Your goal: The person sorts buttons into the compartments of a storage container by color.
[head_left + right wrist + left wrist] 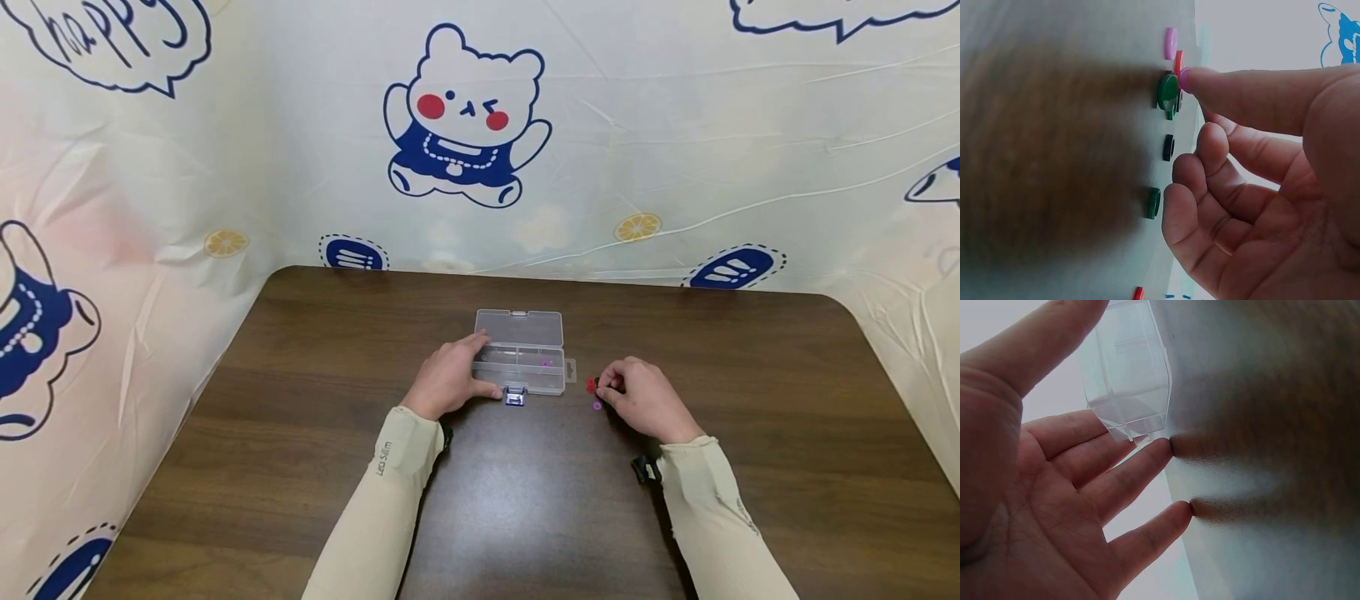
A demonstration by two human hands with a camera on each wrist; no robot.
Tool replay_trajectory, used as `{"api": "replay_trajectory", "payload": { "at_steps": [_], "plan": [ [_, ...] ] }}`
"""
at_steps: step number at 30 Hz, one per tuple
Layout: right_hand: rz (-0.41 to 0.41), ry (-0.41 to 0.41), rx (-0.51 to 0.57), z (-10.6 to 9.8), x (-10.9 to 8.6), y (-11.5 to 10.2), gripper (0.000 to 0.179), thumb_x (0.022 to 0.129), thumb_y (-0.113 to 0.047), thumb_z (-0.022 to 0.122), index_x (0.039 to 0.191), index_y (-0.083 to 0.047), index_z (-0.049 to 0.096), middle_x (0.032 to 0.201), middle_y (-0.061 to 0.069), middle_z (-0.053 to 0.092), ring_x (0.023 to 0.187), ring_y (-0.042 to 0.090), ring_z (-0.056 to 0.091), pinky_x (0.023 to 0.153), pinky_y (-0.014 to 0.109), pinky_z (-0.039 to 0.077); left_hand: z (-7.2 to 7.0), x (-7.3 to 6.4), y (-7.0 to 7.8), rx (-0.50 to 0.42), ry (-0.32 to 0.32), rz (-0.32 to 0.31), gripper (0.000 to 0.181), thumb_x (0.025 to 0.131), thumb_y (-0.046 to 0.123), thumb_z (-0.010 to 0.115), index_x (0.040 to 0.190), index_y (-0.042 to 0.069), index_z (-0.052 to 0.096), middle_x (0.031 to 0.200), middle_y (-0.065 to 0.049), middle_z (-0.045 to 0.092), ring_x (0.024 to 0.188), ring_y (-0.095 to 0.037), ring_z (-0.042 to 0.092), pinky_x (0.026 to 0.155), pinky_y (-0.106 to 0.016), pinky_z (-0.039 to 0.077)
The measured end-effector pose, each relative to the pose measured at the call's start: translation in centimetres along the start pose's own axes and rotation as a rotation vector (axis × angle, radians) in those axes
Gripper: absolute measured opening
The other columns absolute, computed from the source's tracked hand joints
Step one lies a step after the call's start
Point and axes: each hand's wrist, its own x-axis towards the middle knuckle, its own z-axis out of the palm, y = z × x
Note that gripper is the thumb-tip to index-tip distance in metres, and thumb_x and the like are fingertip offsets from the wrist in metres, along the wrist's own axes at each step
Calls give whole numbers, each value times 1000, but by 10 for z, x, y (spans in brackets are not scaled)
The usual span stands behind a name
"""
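A clear plastic box (517, 382) lies with its lid (519, 327) swung back, its tray split by dividers. My left hand (448, 375) holds the box by its left end, thumb at the front edge and index finger towards the hinge. In the left wrist view the other fingers (1129, 484) are spread, and two tips touch the table. To the right of the box, my right hand (641, 398) pinches a small purple button (1185, 80) at the thumb tip. Around it lie a green button (1167, 92), a red button (1179, 60) and a pink-purple button (1170, 44).
Inside the box's right compartment is a small purple piece (546, 363). A shiny clasp (514, 397) juts from the front edge, a hanging tab (571, 371) from the right. Nearer the right fingers lie a black button (1168, 147) and another green button (1154, 203). A printed curtain (585, 158) surrounds the brown table (525, 517).
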Motion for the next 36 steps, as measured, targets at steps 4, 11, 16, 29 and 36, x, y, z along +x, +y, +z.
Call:
{"api": "replay_trajectory", "payload": {
  "at_steps": [4,11,16,29,36],
  "plan": [
    [-5,10,-2,0,1,-1,11,90,-6,71,81,-10,67,80,3,55,73,18,51,68,34,43,0,0,0,0,3,-2,90,73,42,89,146,5,52,156,-9,43,136,-30,49,106,-48,45],
    [-15,38,-12,1,3,-1,10,90,-6,71,82,-10,67,81,3,56,74,19,52,69,35,43,0,0,0,0,2,-1,90,73,42,89,147,5,51,156,-9,43,136,-30,49,106,-48,45],
    [-17,49,-4,2,4,-2,10,91,-7,71,82,-10,67,81,4,56,74,20,52,69,35,43,0,1,0,-5,1,-2,91,73,42,89,147,5,50,156,-10,43,137,-30,49,107,-48,44],
    [-25,86,1,3,8,-4,10,90,-8,72,81,-10,66,80,4,56,75,20,52,70,36,43,-2,-2,1,-18,-3,-10,91,74,41,89,147,5,50,157,-9,42,137,-31,48,108,-48,43],
    [-6,79,1,3,8,-8,10,90,-9,73,82,-10,66,81,4,57,76,21,53,71,36,44,-1,-3,1,-20,0,-6,91,74,40,89,148,4,50,157,-10,42,138,-30,47,108,-47,43]
  ]
}}
